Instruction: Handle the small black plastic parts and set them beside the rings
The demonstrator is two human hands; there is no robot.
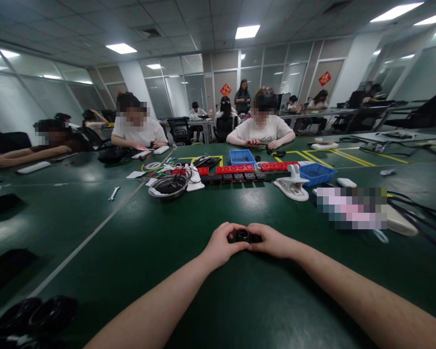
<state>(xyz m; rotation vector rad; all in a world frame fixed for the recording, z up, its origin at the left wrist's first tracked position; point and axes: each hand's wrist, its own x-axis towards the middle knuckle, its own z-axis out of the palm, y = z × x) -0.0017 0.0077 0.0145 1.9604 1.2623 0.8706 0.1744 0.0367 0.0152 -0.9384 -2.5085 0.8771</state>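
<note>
Both my hands meet at the middle of the green table [174,271]. Between them sits a small black round part [244,236] with a ring-shaped opening on top. My left hand [223,245] grips its left side with curled fingers. My right hand [272,241] closes on its right side. The underside of the part is hidden by my fingers.
A metal bowl [167,186] with wires, red and black power strips [236,172], two blue bins [241,156], a white clamp stand [293,185] and a wrench [113,193] lie farther back. Black rings [36,315] sit at the near left. Several people sit across the table.
</note>
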